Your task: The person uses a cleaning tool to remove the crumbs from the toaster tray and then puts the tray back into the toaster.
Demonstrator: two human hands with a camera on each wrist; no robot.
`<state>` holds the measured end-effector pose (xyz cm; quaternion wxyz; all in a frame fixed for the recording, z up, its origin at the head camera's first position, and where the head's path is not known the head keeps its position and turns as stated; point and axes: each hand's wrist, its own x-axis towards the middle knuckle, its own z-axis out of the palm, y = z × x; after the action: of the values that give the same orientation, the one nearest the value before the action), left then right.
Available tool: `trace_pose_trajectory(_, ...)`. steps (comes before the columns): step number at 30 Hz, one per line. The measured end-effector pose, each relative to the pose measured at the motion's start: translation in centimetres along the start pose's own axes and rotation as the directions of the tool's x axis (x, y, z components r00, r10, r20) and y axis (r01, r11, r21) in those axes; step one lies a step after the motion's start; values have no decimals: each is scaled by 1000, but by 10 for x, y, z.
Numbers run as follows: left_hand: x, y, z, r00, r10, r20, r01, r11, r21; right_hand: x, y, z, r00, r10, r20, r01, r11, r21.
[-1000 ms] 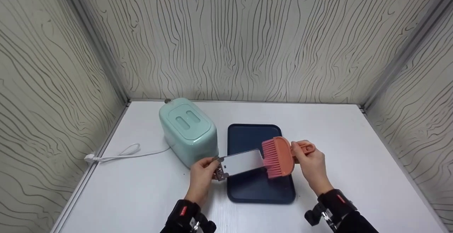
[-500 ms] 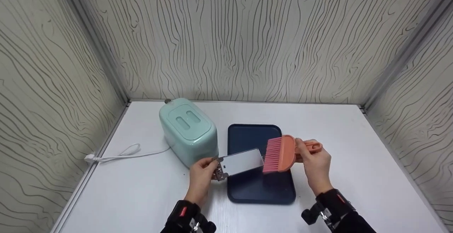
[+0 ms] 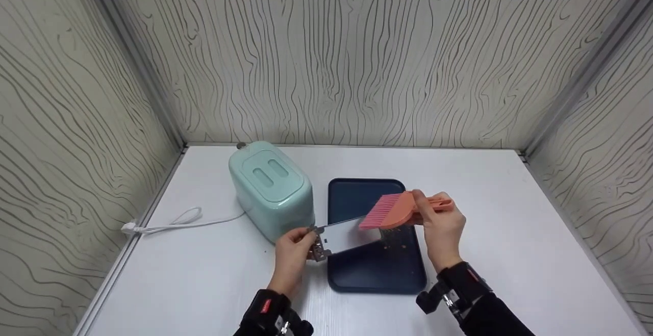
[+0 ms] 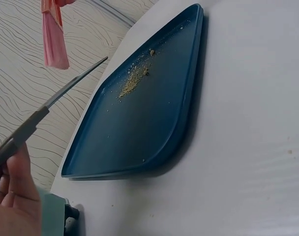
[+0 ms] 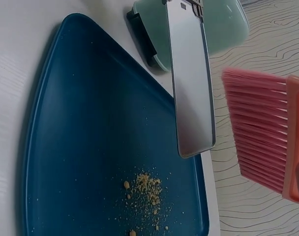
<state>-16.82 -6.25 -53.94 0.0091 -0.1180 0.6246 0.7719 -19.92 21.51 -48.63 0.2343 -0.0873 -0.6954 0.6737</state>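
My left hand (image 3: 292, 254) pinches the end of a flat metal crumb tray (image 3: 347, 237), held above a dark blue tray (image 3: 375, 277). In my right hand (image 3: 443, 231) is an orange cleaning brush (image 3: 400, 211), gripped by its handle. Its pink bristles (image 5: 257, 128) hover over the crumb tray's free end; a gap shows between them in both wrist views. Edge-on in the left wrist view, the crumb tray (image 4: 73, 83) tilts over the blue tray. A scatter of crumbs (image 5: 147, 189) lies in the blue tray below that free end.
A mint-green toaster (image 3: 270, 178) stands left of the blue tray, close to my left hand. Its white cord and plug (image 3: 130, 227) lie toward the table's left edge. A few specks dot the white table (image 4: 257, 123). Wood-patterned panels (image 3: 326, 60) enclose the back and sides.
The brush first drew back right off the crumb tray's end, then moved left and tilted over it. Crumbs now show on the blue tray in the head view. My left hand stays nearly still.
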Motion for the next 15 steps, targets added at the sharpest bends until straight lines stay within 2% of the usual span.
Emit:
trace_pose_trajectory(5,-1,0,2,1000,-7,-7,7,1000,-1,0,3,8,1000,-6,12,6,1000,17)
trace_pose_trajectory(15,-3,2,3,1000,-1,-3,1,1000,-2,-2,13,5,999,44,-5,-44,997,-61)
